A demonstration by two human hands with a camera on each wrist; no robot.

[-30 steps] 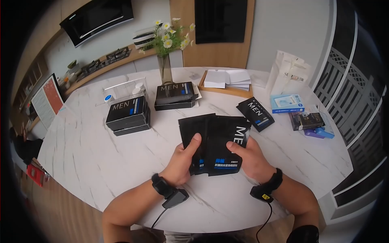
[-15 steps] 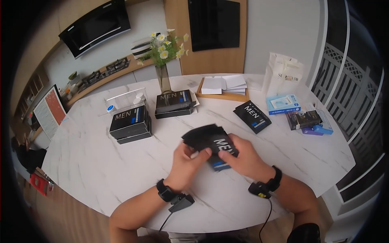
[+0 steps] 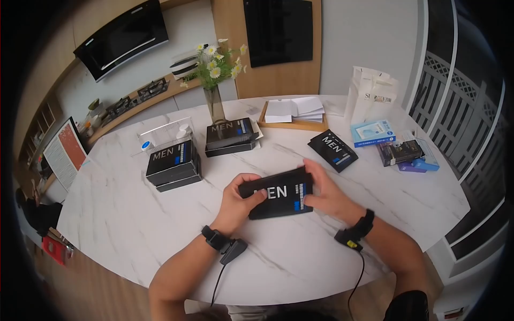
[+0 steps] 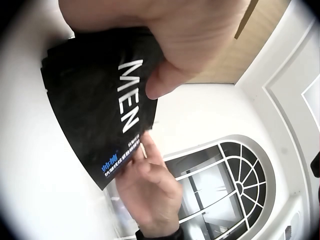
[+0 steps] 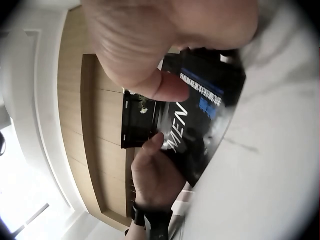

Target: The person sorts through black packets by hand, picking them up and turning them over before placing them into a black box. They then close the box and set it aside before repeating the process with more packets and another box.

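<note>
A stack of flat black foil sachets (image 3: 278, 202) marked MEN is held sideways above the near middle of the table, edges slightly staggered. My left hand (image 3: 239, 203) grips the left end, thumb across the front and fingers behind; its thumb lies beside the lettering in the left wrist view. At the other end my right hand (image 3: 331, 195) holds the edge, thumb on the front corner with the blue print and fingers reaching up along the side. More black sachets (image 3: 333, 150) lie overlapped on the table beyond the right hand.
Black MEN boxes (image 3: 174, 163) are stacked at left; another box (image 3: 230, 136) stands before a flower vase (image 3: 215, 105). A wire basket (image 3: 166, 131) is behind. Farther right are a wooden tray (image 3: 294, 125) with papers, a paper bag (image 3: 370, 99) and small boxes (image 3: 373, 134).
The sachets were spread upright between both hands; they are now gathered into one stack and turned sideways. My right hand has moved from the front to the stack's right edge.
</note>
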